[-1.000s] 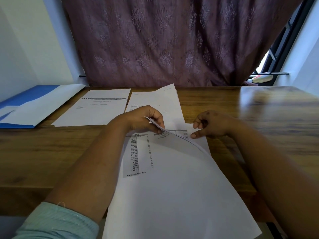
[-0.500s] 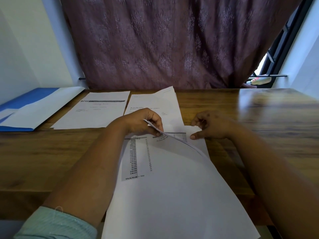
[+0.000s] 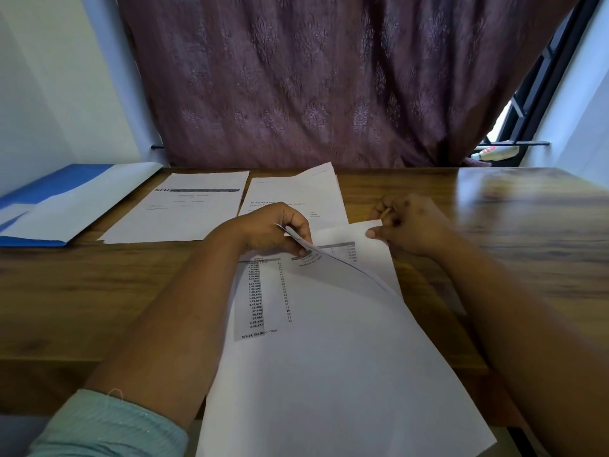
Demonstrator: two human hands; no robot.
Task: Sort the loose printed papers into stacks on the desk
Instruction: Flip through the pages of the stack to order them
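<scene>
Fingers (image 3: 298, 240) of the left hand (image 3: 273, 230) pinch the lifted top sheet (image 3: 329, 374) of the near-edge pile — the right hand (image 3: 407, 224), curled, holds the table sheet (image 3: 263, 298) corner; two stacks (image 3: 184, 209) lie toward the tabletop (image 3: 99, 291) far edge.

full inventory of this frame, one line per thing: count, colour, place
lifted sheet: 1, white, nearest, corner raised by left hand
numbers sheet: 1, white with grey table, flat under the lifted sheet
headed stack: 1, white, far left of centre on desk
letter stack: 1, white, far centre, top corner askew
folder: 1, blue and white, far left edge
desk: 1, brown wood
curtain: 1, mauve patterned, behind desk
window frame: 1, black, upper right
left hand: pinches the lifted sheet's corner
right hand: fingers curled at the paper's far right corner; grip unclear
</scene>
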